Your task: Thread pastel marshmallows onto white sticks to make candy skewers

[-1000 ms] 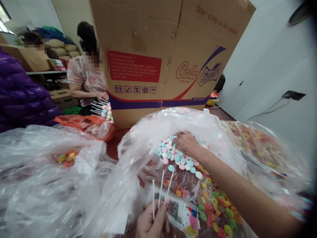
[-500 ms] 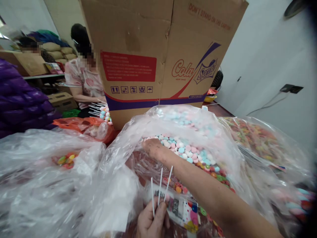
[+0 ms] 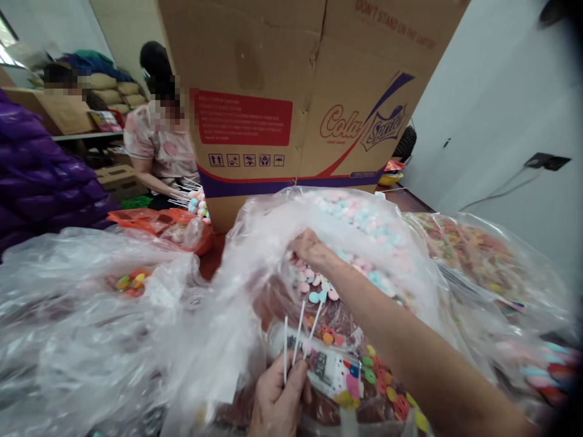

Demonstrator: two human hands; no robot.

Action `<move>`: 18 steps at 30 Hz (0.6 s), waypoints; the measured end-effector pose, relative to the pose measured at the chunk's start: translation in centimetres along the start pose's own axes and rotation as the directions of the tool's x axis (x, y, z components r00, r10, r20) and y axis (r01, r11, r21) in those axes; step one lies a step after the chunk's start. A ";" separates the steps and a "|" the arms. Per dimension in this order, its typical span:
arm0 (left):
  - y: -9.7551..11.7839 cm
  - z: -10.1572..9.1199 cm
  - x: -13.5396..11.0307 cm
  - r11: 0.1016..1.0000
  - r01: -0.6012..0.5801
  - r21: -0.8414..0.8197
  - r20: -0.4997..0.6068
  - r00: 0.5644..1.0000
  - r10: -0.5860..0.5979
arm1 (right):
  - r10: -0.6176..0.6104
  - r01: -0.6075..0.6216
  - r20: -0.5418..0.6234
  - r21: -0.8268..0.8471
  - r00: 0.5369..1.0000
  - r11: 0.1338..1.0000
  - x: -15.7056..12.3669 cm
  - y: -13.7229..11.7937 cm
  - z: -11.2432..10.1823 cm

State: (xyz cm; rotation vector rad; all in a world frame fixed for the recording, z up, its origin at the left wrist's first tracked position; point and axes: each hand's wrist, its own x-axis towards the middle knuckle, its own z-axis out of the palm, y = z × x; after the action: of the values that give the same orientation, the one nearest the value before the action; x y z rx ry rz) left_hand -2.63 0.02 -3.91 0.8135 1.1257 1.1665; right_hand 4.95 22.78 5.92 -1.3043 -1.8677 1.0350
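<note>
My left hand [image 3: 280,394], low in the middle, pinches several thin white sticks [image 3: 298,331] that fan upward. My right hand [image 3: 307,247] reaches across from the right, its fingers closed on the film of a large clear plastic bag [image 3: 259,227]; the fingertips are partly hidden. Pastel pink, white and blue round candies [image 3: 321,290] lie just below this hand, and more show through the bag behind it. Colourful ring candies [image 3: 387,388] lie to the right of my left hand. A printed plastic packet [image 3: 325,370] lies behind the sticks.
A tall cardboard carton [image 3: 300,109] stands behind the bag. More clear plastic [image 3: 91,340] with a few candies covers the left side. A bag of coloured candies [image 3: 478,255] lies at right. A co-worker [image 3: 159,139] sits at back left, beside candy sticks [image 3: 198,203]; another person is farther back.
My right hand has moved right and slightly away, and the bag film has shifted with it. Pastel candies have bunched below the hand, and more ring candies show. My left hand still holds the sticks.
</note>
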 end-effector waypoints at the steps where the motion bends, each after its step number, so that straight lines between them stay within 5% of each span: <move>1: 0.1 0.0 -0.1 1.000 -0.001 0.005 0.001 1.000 0.001 | -0.027 0.027 0.103 0.006 0.994 1.000 -0.4 0.0 1.1; 4: 0.5 0.2 -0.2 1.000 0.003 -0.018 -0.015 1.000 -0.003 | -0.157 0.162 0.471 0.031 0.868 0.986 -1.4 0.2 4.6; 7: 0.8 0.5 -0.3 0.999 0.015 -0.047 -0.059 0.998 -0.018 | -0.199 0.217 0.635 0.051 0.746 0.975 -2.3 0.7 6.8; 9: 0.9 0.6 -0.3 0.999 0.020 -0.047 -0.069 0.997 -0.023 | -0.219 0.211 0.613 0.087 0.759 0.974 -2.7 0.9 6.7; 11: 0.9 0.6 -0.3 0.998 0.025 -0.055 -0.062 0.998 -0.028 | -0.231 0.225 0.495 0.072 0.838 0.972 -2.9 0.8 5.2; 14: 0.9 0.7 -0.3 0.996 0.026 -0.079 -0.053 0.998 -0.031 | -0.271 0.341 0.310 -0.200 0.912 0.919 -3.5 1.1 1.6; 18: 1.0 0.8 -0.4 0.996 0.006 -0.090 -0.068 0.998 -0.012 | -0.356 0.601 0.487 -0.584 0.797 0.546 -5.4 3.6 -1.4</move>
State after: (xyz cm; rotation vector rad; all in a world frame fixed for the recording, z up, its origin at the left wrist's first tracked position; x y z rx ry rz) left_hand -2.10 -0.08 -2.69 0.7031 1.1232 1.2363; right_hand 9.45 18.75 3.17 -0.8756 -2.8520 0.1673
